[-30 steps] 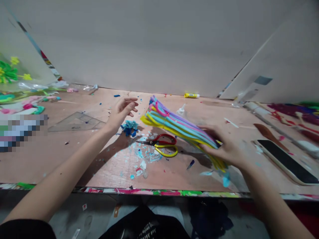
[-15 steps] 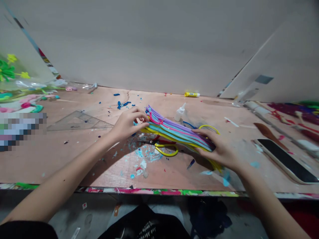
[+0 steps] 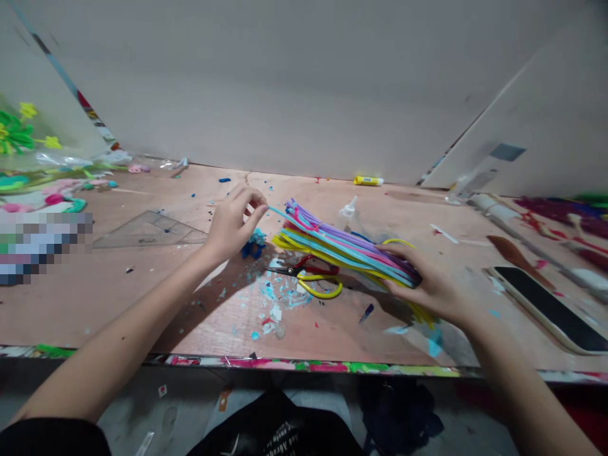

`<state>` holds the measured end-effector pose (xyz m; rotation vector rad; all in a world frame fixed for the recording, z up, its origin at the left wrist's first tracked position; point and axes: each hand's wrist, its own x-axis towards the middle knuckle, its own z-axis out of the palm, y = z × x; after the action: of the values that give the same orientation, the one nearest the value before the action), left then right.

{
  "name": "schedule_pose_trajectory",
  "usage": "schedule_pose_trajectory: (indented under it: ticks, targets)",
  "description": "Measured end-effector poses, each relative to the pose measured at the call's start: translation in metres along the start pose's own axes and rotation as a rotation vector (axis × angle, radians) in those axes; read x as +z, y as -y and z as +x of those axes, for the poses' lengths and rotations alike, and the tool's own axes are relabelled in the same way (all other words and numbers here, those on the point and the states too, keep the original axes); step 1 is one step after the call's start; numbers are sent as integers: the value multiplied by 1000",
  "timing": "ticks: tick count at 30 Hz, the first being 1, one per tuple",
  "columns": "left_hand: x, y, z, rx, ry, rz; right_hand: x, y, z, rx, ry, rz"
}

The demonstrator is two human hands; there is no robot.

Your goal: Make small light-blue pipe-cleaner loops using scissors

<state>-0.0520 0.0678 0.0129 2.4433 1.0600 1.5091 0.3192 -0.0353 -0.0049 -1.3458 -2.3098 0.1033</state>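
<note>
A tied bundle of pipe cleaners [image 3: 339, 244] in purple, pink, light blue and yellow is held above the table, its right end gripped by my right hand [image 3: 420, 282]. Between thumb and finger, my left hand [image 3: 240, 218] pinches the tip of one light blue pipe cleaner [image 3: 278, 212], which sticks out from the bundle's left end. A pink tie [image 3: 306, 221] wraps the bundle near that end. Below it lie scissors [image 3: 304, 275] with red and yellow handles. Under my left hand is a small blue fuzzy piece [image 3: 254, 244].
A clear set square [image 3: 152, 229] lies left of my left hand. At the back are a yellow glue stick [image 3: 368, 181] and a white-tipped bottle [image 3: 349, 208]. A phone [image 3: 546, 307] lies on the right, beside a brown wooden tool [image 3: 515, 256]. Scraps are scattered in front.
My left hand has shifted left off the bundle, drawing one light blue pipe cleaner partly out of its end. My right hand and the bundle have moved slightly right.
</note>
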Motion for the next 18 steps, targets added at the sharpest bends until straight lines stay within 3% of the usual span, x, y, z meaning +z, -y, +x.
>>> schedule_pose_trajectory:
  ticks: [4, 8, 15, 18]
  targets:
    - [-5, 24, 6, -178, -300, -73, -13, -13, -13, 48, -67, -44]
    - [-8, 38, 9, -355, -539, -287, -28, -32, -30, 49, -164, -92]
    - [-19, 32, 21, -721, -807, -625, -47, -58, -62, 321, -400, -27]
    - [-22, 29, 25, -820, -846, -717, -47, -65, -63, 442, -500, -16]
